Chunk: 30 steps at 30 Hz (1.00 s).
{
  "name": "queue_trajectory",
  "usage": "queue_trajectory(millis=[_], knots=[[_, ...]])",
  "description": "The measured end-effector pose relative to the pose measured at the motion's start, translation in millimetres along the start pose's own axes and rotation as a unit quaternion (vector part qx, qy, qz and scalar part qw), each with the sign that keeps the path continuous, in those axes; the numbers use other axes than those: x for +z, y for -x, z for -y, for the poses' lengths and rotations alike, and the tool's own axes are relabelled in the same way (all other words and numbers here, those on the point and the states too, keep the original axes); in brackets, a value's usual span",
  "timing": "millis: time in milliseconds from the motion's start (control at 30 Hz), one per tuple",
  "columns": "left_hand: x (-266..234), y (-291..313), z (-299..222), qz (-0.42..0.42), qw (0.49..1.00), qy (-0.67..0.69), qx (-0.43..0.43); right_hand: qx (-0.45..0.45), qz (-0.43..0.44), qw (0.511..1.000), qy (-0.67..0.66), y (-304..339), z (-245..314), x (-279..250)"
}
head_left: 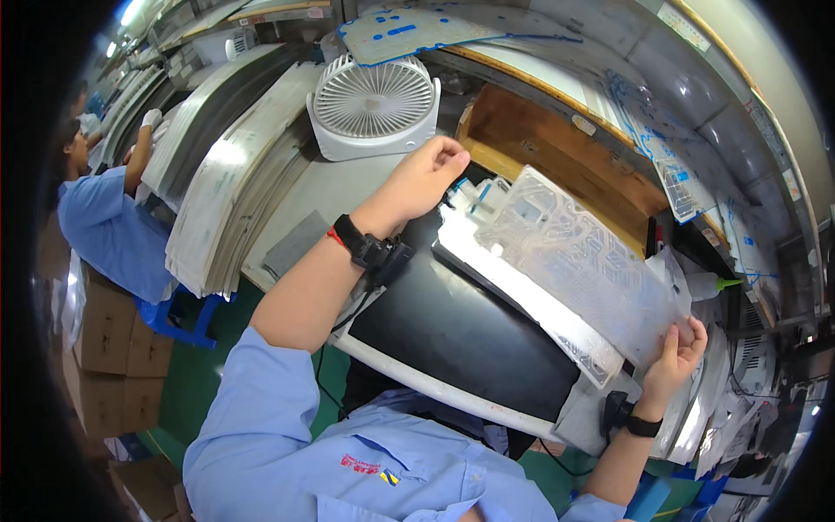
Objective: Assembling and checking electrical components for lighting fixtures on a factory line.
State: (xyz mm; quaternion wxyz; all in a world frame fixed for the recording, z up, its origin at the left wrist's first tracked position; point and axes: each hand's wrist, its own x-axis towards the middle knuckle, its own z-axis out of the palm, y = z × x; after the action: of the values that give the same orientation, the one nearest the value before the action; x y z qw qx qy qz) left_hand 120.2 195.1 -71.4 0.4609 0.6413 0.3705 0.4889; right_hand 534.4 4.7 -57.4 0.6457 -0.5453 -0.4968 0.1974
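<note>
A translucent plastic panel (578, 252) with a moulded pattern of channels lies tilted over the black work mat (461, 322). Under its near side shows a shiny, silvery strip (531, 300). My right hand (677, 358) grips the panel's right end, thumb on the near side. At the other end, my left hand (432, 177) is raised with its fingers curled together, just beside some clear pieces with blue edges (478, 196). Whatever sits between the left fingertips is too small to make out. Each wrist wears a black band with a device.
A white fan (374, 104) stands at the back left, beside stacks of flat sheets (239, 183). Behind the panel is an open wooden box (557, 152). Blue-marked clear panels (674, 170) rest on the shelf. A green-tipped bottle (709, 285) lies at right. Another person (113, 213) sits at far left.
</note>
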Motion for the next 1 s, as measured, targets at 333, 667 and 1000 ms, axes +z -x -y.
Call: queue_trajectory(millis=[333,667,1000], knots=[[-2.0,1.1,-4.4,0.000,0.992,-0.101,-0.074,-0.006,-0.006,0.996,0.086,6.6,-1.7,-22.1],[2.4,-0.8,2.2,-0.014,0.976,-0.209,0.057,0.001,-0.002,1.000,-0.001,5.0,1.9,-17.6],[4.1,3.3,-18.4,0.050,0.961,0.256,-0.095,-0.183,-0.029,0.983,0.017,22.4,3.1,-15.1]])
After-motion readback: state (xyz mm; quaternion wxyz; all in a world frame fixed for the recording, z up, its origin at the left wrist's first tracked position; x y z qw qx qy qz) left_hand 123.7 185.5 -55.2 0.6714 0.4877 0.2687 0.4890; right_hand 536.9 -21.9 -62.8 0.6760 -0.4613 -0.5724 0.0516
